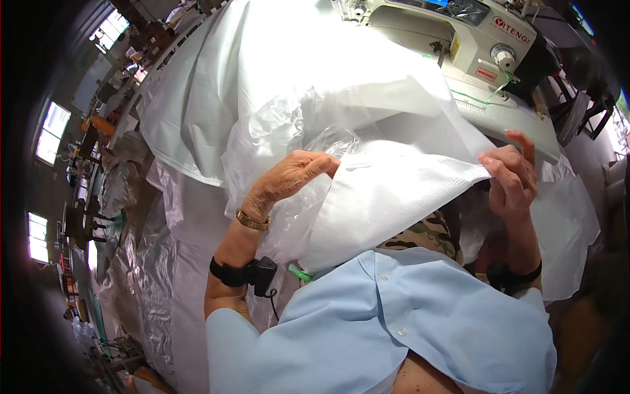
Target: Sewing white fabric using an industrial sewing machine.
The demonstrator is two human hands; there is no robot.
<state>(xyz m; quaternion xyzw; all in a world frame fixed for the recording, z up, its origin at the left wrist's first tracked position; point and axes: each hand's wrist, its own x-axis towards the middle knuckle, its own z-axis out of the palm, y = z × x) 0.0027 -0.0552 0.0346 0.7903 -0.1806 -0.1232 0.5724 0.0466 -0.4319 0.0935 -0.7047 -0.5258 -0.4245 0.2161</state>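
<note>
Between the left hand and the right hand, the white sheet is stretched, its long upper edge running sideways and its corner pointing right. The left fingers are nearly together, pinching this edge; the right fingers are pinching the corner, with one finger raised apart. The left hand bends rightward at the wrist, the right stands almost upright. Beyond the right fingers, farther up, is a sewing machine
</note>
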